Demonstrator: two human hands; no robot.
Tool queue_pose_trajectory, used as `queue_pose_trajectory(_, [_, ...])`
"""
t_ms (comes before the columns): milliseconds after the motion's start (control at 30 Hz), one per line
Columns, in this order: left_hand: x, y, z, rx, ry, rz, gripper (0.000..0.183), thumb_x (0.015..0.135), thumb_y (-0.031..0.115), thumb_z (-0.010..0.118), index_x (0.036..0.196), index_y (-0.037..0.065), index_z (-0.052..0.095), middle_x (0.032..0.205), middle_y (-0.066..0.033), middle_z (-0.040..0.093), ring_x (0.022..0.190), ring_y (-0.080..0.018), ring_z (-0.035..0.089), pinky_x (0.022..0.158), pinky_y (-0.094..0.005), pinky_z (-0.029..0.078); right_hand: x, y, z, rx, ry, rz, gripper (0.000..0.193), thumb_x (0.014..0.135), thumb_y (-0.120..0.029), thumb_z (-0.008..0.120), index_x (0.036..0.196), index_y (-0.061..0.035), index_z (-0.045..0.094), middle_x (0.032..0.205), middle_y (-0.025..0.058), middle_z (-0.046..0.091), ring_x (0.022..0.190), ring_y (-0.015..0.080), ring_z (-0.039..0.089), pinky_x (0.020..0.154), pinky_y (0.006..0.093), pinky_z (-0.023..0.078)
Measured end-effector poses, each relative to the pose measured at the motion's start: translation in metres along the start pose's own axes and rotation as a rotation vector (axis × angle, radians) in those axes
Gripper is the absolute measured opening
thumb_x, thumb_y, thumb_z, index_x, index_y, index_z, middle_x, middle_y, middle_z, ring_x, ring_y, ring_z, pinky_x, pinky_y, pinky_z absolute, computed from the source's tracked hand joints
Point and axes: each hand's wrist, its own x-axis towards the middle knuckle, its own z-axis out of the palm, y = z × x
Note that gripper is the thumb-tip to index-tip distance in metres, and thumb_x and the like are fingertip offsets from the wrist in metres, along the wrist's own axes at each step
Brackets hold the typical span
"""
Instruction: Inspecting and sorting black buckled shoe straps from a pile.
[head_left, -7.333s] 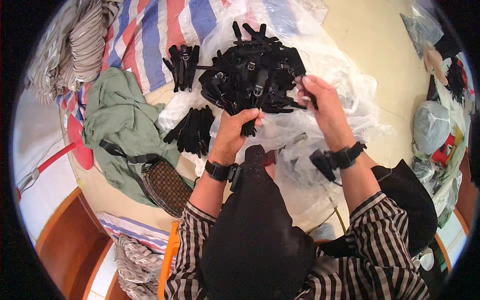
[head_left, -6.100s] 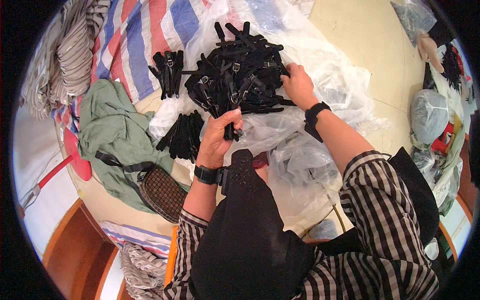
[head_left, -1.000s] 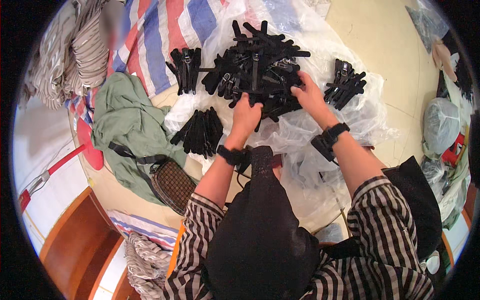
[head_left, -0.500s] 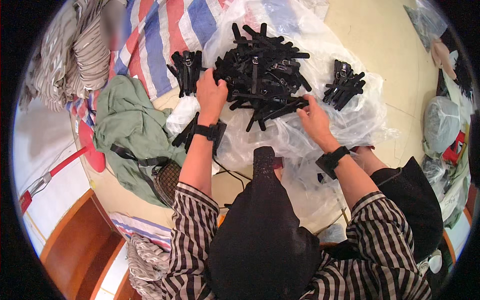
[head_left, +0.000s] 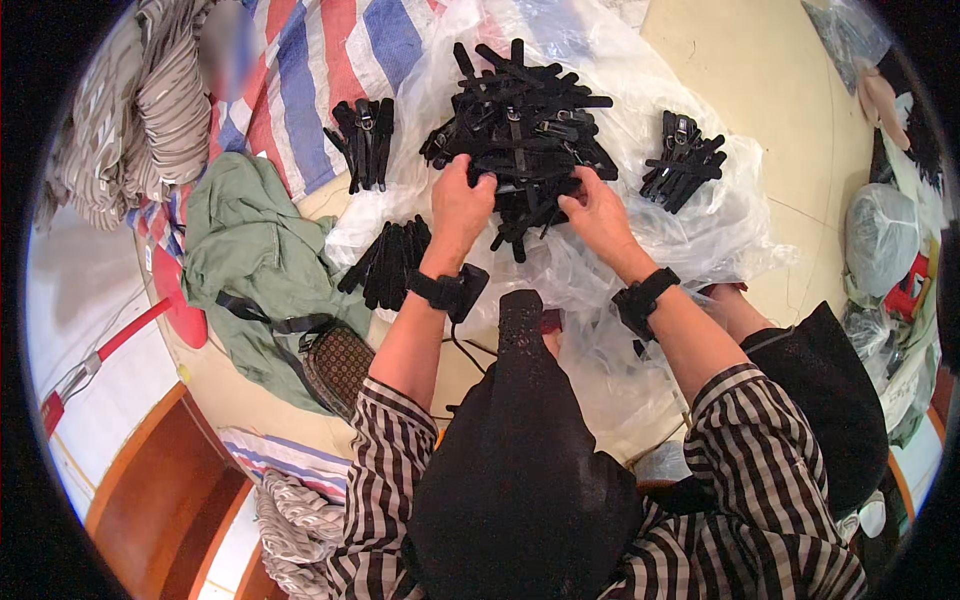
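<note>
A heap of black straps with small metal buckles (head_left: 515, 120) lies in front of me on clear plastic sheeting. My left hand (head_left: 462, 208) is at the heap's near left edge, thumb and fingers closed on a black strap. Opposite it, my right hand (head_left: 598, 216) pinches at the near right edge, also on black strap material. Whether both grip the same strap is hard to tell, since the black pieces merge. Smaller bunches of the same straps lie apart: one at the far left (head_left: 364, 140), one beside my left wrist (head_left: 388, 264), one to the right (head_left: 684, 162).
Crinkled clear plastic sheeting (head_left: 700, 240) spreads under the straps. To the left lie a green garment (head_left: 245, 240), a brown patterned pouch (head_left: 338, 368) and a red-white-blue striped sheet (head_left: 310, 90). Bundled striped fabric (head_left: 175, 120) sits at far left. Plastic-wrapped goods (head_left: 884, 240) line the right side.
My left hand has moved right, away from the far-left bunch, uncovering the bunch near my wrist. My right hand has shifted slightly left, so both hands are closer together.
</note>
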Motion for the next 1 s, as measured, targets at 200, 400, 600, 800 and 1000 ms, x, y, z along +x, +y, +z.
queue_pose_trajectory(200, [-0.003,0.008,-0.004,-0.062,-0.138,-0.066,0.038,0.073,0.017,0.056,0.106,-0.001,0.055,0.083,-0.0229,0.062,0.08,-0.037,0.059,0.072,-0.041,0.046,0.004,0.007,0.001,0.225,0.046,-0.021,0.035,0.075,-0.011,0.061,0.107,-0.0018,0.051,0.077,0.0134,0.06,0.07,0.0271,0.058,0.066,0.0353,0.046])
queue_pose_trajectory(400, [-0.012,0.011,-0.029,0.233,-0.112,-0.073,0.036,0.078,0.015,0.052,0.111,0.003,0.054,0.087,-0.0204,0.062,0.081,-0.0355,0.059,0.073,-0.0416,0.046,0.004,0.007,-0.007,0.578,-0.031,0.102,0.024,0.074,-0.004,0.061,0.097,-0.0013,0.055,0.073,0.005,0.058,0.066,0.0122,0.055,0.057,0.0265,0.047])
queue_pose_trajectory(600, [-0.035,0.022,-0.033,0.031,0.085,0.101,0.027,0.083,0.011,0.051,0.109,0.001,0.055,0.091,-0.0133,0.064,0.077,-0.0231,0.062,0.071,-0.032,0.048,-0.006,-0.01,-0.017,0.737,-0.051,0.156,0.018,0.077,-0.003,0.06,0.095,-0.0025,0.056,0.078,-0.0012,0.058,0.068,0.0082,0.055,0.056,0.023,0.047])
queue_pose_trajectory(800, [-0.042,0.052,-0.029,-0.707,-0.48,-0.237,0.022,0.086,0.011,0.051,0.102,-0.002,0.056,0.086,-0.0103,0.063,0.075,-0.0147,0.061,0.067,-0.0251,0.048,-0.021,-0.029,-0.033,0.835,-0.033,0.037,0.037,0.075,-0.003,0.062,0.109,-0.0008,0.049,0.08,0.0024,0.06,0.068,0.0086,0.055,0.058,0.0225,0.046])
queue_pose_trajectory(1000, [-0.045,0.044,-0.03,-0.743,-0.5,-0.326,0.021,0.085,0.013,0.052,0.099,-0.002,0.057,0.081,-0.0095,0.064,0.071,-0.0132,0.06,0.062,-0.0254,0.049,-0.037,-0.037,-0.034,0.953,-0.138,0.053,0.04,0.076,-0.002,0.062,0.112,0.0017,0.046,0.083,0.0044,0.059,0.069,0.009,0.054,0.058,0.0232,0.046])
